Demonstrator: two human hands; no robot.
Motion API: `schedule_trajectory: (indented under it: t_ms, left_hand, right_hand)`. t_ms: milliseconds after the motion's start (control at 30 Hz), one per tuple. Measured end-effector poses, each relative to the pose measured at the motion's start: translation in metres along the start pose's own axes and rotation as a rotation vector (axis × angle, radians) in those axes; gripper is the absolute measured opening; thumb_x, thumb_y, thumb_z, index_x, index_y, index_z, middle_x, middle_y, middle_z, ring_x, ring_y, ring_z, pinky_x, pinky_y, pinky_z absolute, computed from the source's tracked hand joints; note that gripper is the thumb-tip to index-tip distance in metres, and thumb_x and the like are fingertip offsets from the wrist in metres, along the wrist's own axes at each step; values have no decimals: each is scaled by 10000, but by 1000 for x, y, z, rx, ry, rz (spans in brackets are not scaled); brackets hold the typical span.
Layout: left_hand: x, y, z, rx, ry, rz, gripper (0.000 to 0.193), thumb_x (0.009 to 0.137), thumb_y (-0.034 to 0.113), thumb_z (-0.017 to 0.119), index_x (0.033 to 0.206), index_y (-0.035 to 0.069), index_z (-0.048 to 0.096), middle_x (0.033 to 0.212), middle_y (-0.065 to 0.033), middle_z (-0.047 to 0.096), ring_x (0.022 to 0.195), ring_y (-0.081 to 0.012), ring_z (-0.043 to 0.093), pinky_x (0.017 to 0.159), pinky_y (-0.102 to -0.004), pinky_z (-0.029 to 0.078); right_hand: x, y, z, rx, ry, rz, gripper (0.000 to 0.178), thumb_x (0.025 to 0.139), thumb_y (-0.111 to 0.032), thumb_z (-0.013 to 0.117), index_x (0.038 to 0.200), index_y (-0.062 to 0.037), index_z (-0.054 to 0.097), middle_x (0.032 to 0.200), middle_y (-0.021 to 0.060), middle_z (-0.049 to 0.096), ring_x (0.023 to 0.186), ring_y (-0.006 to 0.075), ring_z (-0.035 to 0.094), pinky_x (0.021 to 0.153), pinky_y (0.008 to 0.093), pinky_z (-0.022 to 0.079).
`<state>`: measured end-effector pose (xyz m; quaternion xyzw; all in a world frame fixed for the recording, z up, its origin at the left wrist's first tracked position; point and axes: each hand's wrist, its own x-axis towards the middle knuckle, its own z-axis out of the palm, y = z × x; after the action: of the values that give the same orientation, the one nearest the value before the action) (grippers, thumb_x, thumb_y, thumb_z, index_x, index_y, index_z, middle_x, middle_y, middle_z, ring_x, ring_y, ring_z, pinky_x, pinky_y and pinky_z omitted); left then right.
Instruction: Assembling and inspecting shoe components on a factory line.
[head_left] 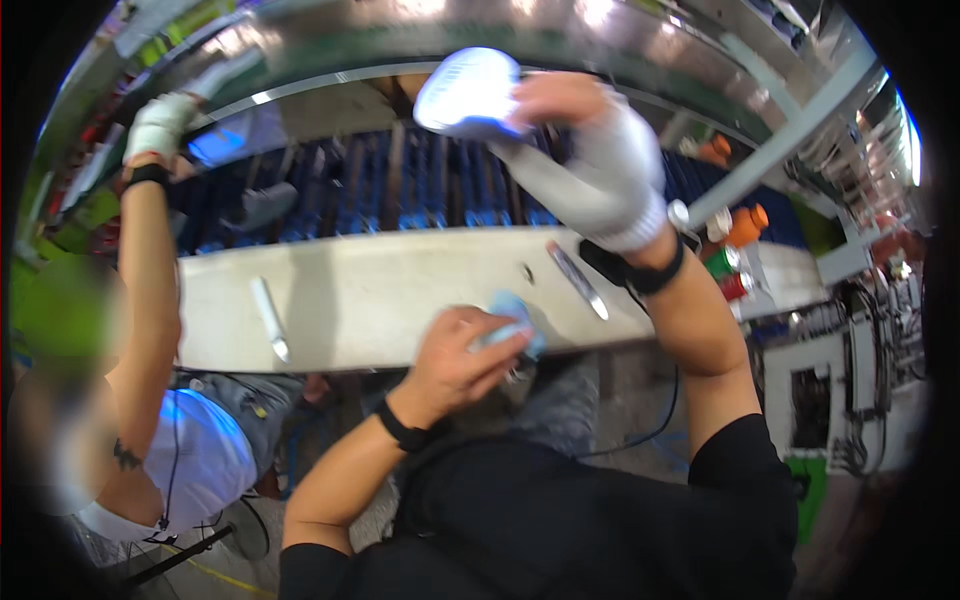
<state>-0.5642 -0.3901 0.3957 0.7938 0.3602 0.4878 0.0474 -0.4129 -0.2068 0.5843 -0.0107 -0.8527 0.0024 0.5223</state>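
Raised over the far side of the bench, my right hand point(590, 150), in a white glove with some fingers bare, is closed on a white rounded piece point(465, 90). The piece has a blue rim and looks like a shoe sole, but it is blurred. My bare left hand point(460, 365) is low over the bench's near edge, its fingers closed on a light blue cloth point(515, 310). Between my hands, a silver pen-like tool point(577, 280) lies on the pale bench point(400, 290). A small dark bit point(526, 272) rests beside it.
A dark slatted conveyor point(370, 190) runs behind the bench, carrying a grey piece point(268, 205). A white-handled tool point(269, 318) lies to the left. There a co-worker's gloved hand point(160, 130) reaches forward. Orange point(745, 225), green and red bottles stand right, below a metal bar point(780, 140).
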Motion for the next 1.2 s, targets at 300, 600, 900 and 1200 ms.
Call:
schedule_trajectory:
  t_ms: [300,600,900,1200]
  left_hand:
    - [-29,18,27,-365,261,-481,210,958,14,821,1100,0,668,1316,-244,779,623,-108,686,567,-249,539]
    - [-16,31,17,-105,35,-319,334,925,216,912,991,21,649,1343,-270,765,810,-266,797,662,-310,604]
    - [-4,24,15,-66,4,-262,371,923,261,916,980,34,627,1301,-245,780,694,-240,746,569,-307,573]
    - [-2,25,15,-49,-5,-259,390,927,282,912,966,32,616,1289,-245,783,662,-234,728,551,-307,559]
  right_hand:
    - [-224,-131,-36,936,207,1159,309,1037,-230,823,1119,36,691,1324,248,750,945,212,788,893,336,641]
    - [-260,-152,24,397,135,759,405,899,-241,945,1115,-108,630,1492,287,671,989,332,798,779,367,631]
    - [-257,-140,19,250,60,670,509,878,-252,955,1134,-112,538,1423,288,711,1108,435,795,816,420,664]
    - [-258,-141,19,277,85,670,496,891,-224,947,1121,-95,527,1401,300,721,1182,450,779,887,433,668]
